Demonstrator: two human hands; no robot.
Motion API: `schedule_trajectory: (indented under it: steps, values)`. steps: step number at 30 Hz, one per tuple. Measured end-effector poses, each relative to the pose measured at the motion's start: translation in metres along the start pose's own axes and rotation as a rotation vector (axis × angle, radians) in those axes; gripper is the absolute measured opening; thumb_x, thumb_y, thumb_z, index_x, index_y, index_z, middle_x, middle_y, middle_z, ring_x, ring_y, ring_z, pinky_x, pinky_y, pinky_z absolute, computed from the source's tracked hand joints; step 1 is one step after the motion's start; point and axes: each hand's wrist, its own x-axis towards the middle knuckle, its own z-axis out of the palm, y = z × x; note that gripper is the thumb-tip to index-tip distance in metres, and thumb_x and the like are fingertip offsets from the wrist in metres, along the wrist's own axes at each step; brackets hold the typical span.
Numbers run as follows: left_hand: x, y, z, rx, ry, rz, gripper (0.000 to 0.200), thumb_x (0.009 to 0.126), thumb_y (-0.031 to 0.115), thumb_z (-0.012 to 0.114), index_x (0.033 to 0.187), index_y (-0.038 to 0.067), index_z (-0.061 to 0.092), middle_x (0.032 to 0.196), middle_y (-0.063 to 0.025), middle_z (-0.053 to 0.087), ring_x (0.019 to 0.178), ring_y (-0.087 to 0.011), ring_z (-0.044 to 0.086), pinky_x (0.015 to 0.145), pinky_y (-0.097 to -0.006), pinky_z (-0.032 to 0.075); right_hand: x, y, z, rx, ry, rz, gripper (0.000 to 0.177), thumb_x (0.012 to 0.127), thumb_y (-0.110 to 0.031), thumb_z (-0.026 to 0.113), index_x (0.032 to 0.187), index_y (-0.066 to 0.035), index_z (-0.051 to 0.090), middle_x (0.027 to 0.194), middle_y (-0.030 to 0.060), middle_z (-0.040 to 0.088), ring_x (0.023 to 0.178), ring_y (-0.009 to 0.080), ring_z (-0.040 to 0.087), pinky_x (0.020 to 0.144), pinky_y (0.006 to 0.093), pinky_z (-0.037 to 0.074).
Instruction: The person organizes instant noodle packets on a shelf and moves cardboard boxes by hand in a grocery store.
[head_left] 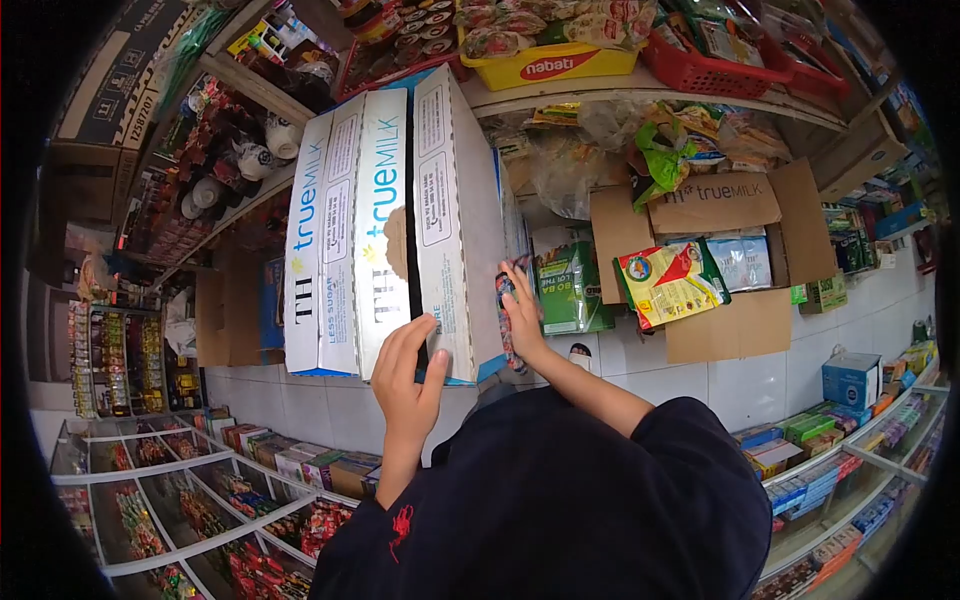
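Shop shelving (pixel 640 93) crosses the upper background, carrying a yellow bin (pixel 552 68) of packets; white floor tiles (pixel 640 372) show below. To the right stands an open cardboard box (pixel 730 335) with a yellow packet (pixel 668 287) at its mouth.

Item examined: white milk cartons (pixel 325 250), directly before the person and left of the open box. Panels stand close together, one dark gap running lengthwise between them; a brown torn patch (pixel 397 243) borders that gap. Their support is hidden.

Handling, as judged: stiff board, bulky, heavy if full, light if emptied; contents not visible. Smooth printed faces may slip, and the torn board may give way. Recommended hold: flat palms on opposite sides, low, clear of the torn patch.

Left hand (pixel 408 375): partly open, thumb parted from the fingers, fingers laid at the near edge of the cartons beside the gap; not clenched. Right hand (pixel 522 315): open, fingers extended up the right side, over a patterned strip (pixel 505 318) of undetermined nature. Whether either hand bears weight cannot be told.
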Motion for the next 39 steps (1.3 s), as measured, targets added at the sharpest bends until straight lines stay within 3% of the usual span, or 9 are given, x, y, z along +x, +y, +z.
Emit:
schedule_trajectory:
  steps: [4, 7, 8, 11, 20, 26, 32, 36, 39]
  values:
    - [0.027, 0.022, -0.013, -0.22, -0.064, 0.114, 0.019, 0.076, 0.008, 0.056, 0.092, -0.001, 0.061, 0.094, -0.0137, 0.062, 0.086, -0.0286, 0.059, 0.076, -0.0355, 0.045, 0.017, -0.061, 0.002, 0.023, -0.1, -0.237, 0.057, 0.083, -0.022, 0.046, 0.134, -0.004, 0.03, 0.138, 0.0209, 0.026, 0.13, 0.0312, 0.021, 0.105, 0.0385, 0.015]
    - [0.062, 0.084, -0.035, -0.167, -0.376, 0.621, 0.013, 0.068, 0.007, 0.06, 0.081, 0.005, 0.061, 0.082, -0.0071, 0.061, 0.07, -0.021, 0.059, 0.058, -0.0314, 0.046, 0.045, -0.12, 0.007, -0.022, -0.115, -0.396, 0.058, 0.081, -0.026, 0.048, 0.132, -0.004, 0.034, 0.138, 0.0193, 0.028, 0.13, 0.0309, 0.024, 0.105, 0.0384, 0.016]
    - [0.074, 0.109, -0.044, -0.091, -0.364, 0.924, 0.027, 0.067, 0.017, 0.063, 0.093, 0.009, 0.062, 0.091, -0.0057, 0.061, 0.075, -0.0189, 0.059, 0.058, -0.0297, 0.045, 0.057, -0.13, 0.01, -0.045, -0.101, -0.477, 0.058, 0.08, -0.028, 0.049, 0.131, -0.003, 0.036, 0.137, 0.0188, 0.03, 0.129, 0.0305, 0.025, 0.105, 0.0383, 0.017]
    - [0.076, 0.169, -0.053, -0.127, -0.012, 1.051, 0.028, 0.069, 0.018, 0.061, 0.096, 0.011, 0.06, 0.094, -0.0037, 0.06, 0.075, -0.015, 0.058, 0.061, -0.0294, 0.046, 0.083, -0.11, 0.016, 0.07, -0.055, -0.475, 0.056, 0.08, -0.032, 0.049, 0.126, -0.001, 0.042, 0.132, 0.0166, 0.039, 0.127, 0.0282, 0.031, 0.104, 0.0364, 0.019]
    - [0.055, 0.184, -0.094, 0.185, 0.064, 1.017, 0.016, 0.08, 0.024, 0.054, 0.088, 0.012, 0.061, 0.085, 0.0033, 0.061, 0.078, -0.0067, 0.056, 0.064, -0.0235, 0.044, 0.073, -0.069, 0.016, 0.116, -0.018, -0.19, 0.048, 0.082, -0.017, 0.045, 0.127, -0.001, 0.038, 0.131, 0.0145, 0.038, 0.124, 0.0253, 0.033, 0.104, 0.0331, 0.02]
    - [0.047, 0.177, -0.102, 0.209, 0.064, 1.003, 0.021, 0.088, 0.028, 0.05, 0.082, 0.012, 0.062, 0.079, 0.008, 0.061, 0.08, -0.0012, 0.055, 0.067, -0.0197, 0.043, 0.084, -0.115, 0.015, 0.002, -0.035, -0.378, 0.052, 0.081, -0.021, 0.048, 0.128, -0.001, 0.037, 0.133, 0.0156, 0.037, 0.127, 0.0269, 0.029, 0.105, 0.0346, 0.018]
    - [0.042, 0.184, -0.091, 0.161, 0.122, 1.018, 0.013, 0.078, 0.018, 0.052, 0.08, 0.007, 0.06, 0.08, 0.0005, 0.061, 0.079, -0.0121, 0.056, 0.068, -0.0255, 0.044, 0.092, -0.076, 0.016, 0.076, 0.013, -0.369, 0.051, 0.085, -0.024, 0.04, 0.129, 0.001, 0.036, 0.133, 0.0152, 0.038, 0.125, 0.025, 0.032, 0.105, 0.0336, 0.019]
    - [0.033, 0.181, -0.093, 0.145, 0.132, 0.979, 0.011, 0.072, 0.011, 0.054, 0.079, 0.004, 0.059, 0.081, -0.0045, 0.061, 0.079, -0.0193, 0.057, 0.069, -0.0295, 0.045, 0.084, -0.002, 0.009, 0.749, -0.037, 0.384, 0.05, 0.09, -0.026, 0.032, 0.131, 0.002, 0.034, 0.133, 0.0148, 0.037, 0.123, 0.021, 0.034, 0.103, 0.0296, 0.022]
    - [0.026, 0.154, -0.106, 0.117, 0.149, 0.947, 0.012, 0.067, 0.006, 0.056, 0.078, 0.002, 0.058, 0.082, -0.0082, 0.061, 0.079, -0.0247, 0.058, 0.07, -0.0324, 0.045, 0.063, 0.029, 0.002, 0.303, 0.061, 0.231, 0.048, 0.092, -0.033, 0.032, 0.124, 0.001, 0.041, 0.126, 0.0085, 0.044, 0.115, 0.0168, 0.041, 0.097, 0.0277, 0.029]
